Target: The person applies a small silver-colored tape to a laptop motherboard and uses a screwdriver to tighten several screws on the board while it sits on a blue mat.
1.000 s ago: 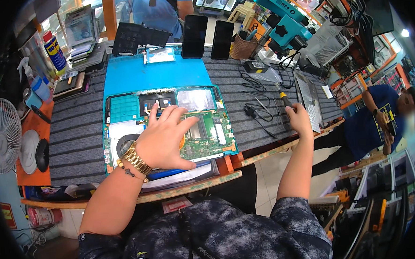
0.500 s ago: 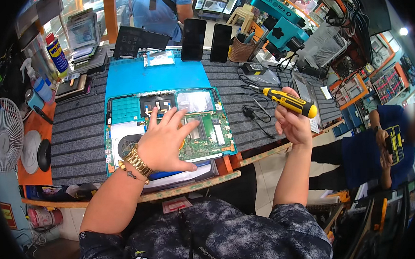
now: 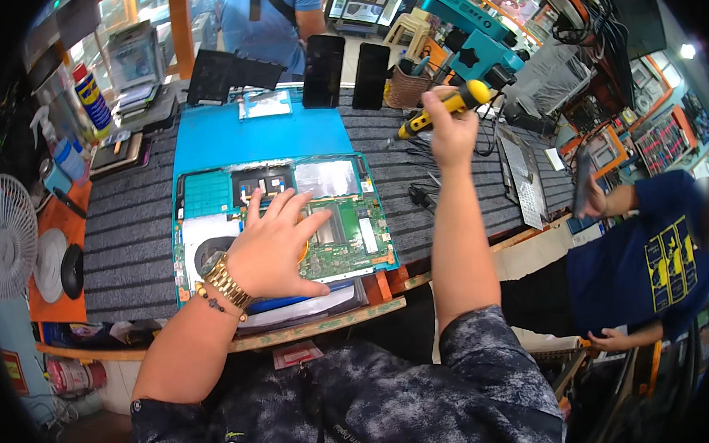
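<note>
Left hand point(image 3: 276, 246), nearest laptop base: palm down, fingers spread apart, holding nothing; pose unchanged over the last second. Right hand point(image 3: 453, 136): clamped on a yellow-and-black screwdriver point(image 3: 470, 95); at 1.0 s ago it was low at the tabletop, at 0.5 s ago raised right of the laptop, now farther out toward the woven pen basket point(image 3: 410, 86). Co-worker at right point(image 3: 645, 262) has also shifted, one arm now held out with a dark phone point(image 3: 583, 181). Counts, near to far: one gold wristwatch point(image 3: 228, 283), one opened teal laptop base point(image 3: 346, 222), one screwdriver, one blue mat point(image 3: 262, 138), one flat black battery pack point(image 3: 230, 74), two dark smartphones point(image 3: 323, 71) propped upright at the far edge. Positions: laptop base lies directly beneath the left hand, green motherboard showing beside the thumb; palm contact cannot be told. From the right hand, the base is to the left and nearer the body; screwdriver sits inside the fist, handle butt out to the right, shaft blurred, pointing lower left
</note>
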Motion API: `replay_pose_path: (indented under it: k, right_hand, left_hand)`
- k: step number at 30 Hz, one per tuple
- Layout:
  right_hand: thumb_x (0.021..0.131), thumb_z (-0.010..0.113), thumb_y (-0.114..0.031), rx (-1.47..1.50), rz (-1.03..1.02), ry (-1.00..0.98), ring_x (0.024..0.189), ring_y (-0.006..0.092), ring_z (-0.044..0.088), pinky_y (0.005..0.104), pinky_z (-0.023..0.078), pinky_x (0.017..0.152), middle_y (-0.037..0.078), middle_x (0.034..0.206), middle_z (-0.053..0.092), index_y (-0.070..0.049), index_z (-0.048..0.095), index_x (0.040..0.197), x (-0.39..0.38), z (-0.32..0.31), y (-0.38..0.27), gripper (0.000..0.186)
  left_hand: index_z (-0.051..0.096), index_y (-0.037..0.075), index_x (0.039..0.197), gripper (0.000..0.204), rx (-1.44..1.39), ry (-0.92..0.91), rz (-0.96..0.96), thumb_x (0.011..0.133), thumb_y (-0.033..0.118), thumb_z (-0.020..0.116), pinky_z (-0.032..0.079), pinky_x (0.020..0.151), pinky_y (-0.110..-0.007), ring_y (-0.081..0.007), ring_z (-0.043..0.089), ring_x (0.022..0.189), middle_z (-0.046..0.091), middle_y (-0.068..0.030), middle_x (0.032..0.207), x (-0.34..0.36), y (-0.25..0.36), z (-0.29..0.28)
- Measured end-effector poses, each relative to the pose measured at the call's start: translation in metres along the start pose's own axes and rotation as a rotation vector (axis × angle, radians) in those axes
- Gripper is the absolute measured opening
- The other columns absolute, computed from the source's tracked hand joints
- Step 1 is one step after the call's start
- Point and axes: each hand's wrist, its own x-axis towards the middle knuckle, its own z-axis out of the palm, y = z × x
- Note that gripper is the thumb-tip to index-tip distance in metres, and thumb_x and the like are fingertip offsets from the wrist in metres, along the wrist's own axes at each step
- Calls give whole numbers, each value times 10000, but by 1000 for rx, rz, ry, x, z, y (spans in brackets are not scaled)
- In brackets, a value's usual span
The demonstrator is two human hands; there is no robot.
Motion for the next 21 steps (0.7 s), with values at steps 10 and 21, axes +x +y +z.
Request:
replay_pose_path:
  k: [10,21]
  right_hand:
    - [983,870,-136,75,172,118,753,83,666,266,525,714,-17,836,703,-91,669,963,-25,16,27,207]
    - [832,981,-247,-33,27,71,825,147,689,349,574,758,86,920,743,-7,691,1079,-20,22,16,450]
  left_hand:
    - [549,127,1616,1223,24,-79,-38,615,693,964,138,1322,-737,-491,363,1602,450,-228,1685,6,10,-12]
    - [558,123,1597,1211,121,-85,-85,616,697,977,178,1319,-715,-469,410,1576,476,-234,1658,20,19,-19]
